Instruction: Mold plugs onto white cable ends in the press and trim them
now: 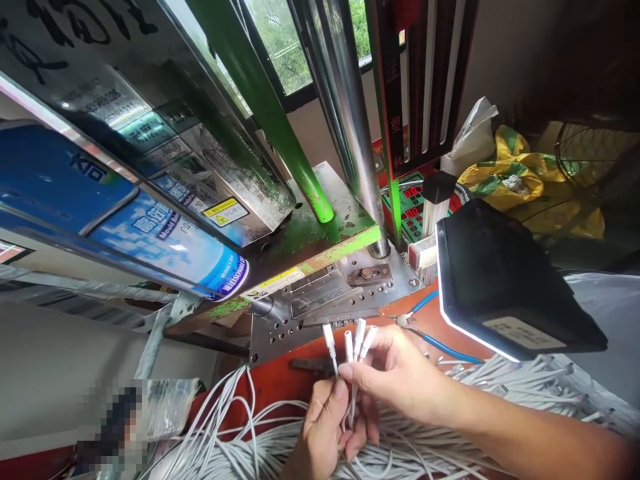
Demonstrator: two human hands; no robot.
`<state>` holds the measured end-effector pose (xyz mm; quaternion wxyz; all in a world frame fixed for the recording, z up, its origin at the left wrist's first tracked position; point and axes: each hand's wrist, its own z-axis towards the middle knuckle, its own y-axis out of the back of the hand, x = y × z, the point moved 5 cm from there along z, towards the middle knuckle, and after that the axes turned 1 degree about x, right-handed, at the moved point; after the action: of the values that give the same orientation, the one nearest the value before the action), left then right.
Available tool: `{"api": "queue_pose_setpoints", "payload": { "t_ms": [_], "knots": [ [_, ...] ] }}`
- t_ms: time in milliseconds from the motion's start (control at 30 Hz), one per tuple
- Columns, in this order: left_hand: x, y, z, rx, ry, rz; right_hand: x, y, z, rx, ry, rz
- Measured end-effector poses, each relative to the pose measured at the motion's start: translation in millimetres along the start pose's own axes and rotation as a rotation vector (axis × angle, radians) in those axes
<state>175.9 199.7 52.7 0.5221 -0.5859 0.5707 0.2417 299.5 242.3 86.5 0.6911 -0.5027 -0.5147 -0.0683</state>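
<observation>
My left hand point(327, 417) is closed around several thin white cables, thumb on top. Their moulded white connector ends point(359, 337) stick up above the fingers, fanned slightly apart, with one point(329, 341) set off to the left. From the right, my right hand point(400, 370) pinches the same bunch just below the connectors, its thumb across the cables and touching close to the left thumb. Beyond the connectors is the metal mould plate point(280, 337) of a press with green-painted parts. A large heap of white cables point(280, 447) lies beneath both hands.
Blue-handled cutters point(447, 348) lie right of the mould plate on the orange surface point(385, 313). A black lamp head point(505, 287) hangs over the right side. A blue spray can point(165, 227) stands at left; a steel column point(345, 120) rises behind. Yellow bags point(565, 193) sit far right.
</observation>
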Motion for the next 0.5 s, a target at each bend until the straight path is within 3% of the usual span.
{"api": "queue_pose_setpoints", "payload": {
  "t_ms": [500],
  "knots": [
    [12,8.7,1,-0.017,-0.022,-0.003,-1,2,2,-0.055,-0.029,-0.034]
  ]
}}
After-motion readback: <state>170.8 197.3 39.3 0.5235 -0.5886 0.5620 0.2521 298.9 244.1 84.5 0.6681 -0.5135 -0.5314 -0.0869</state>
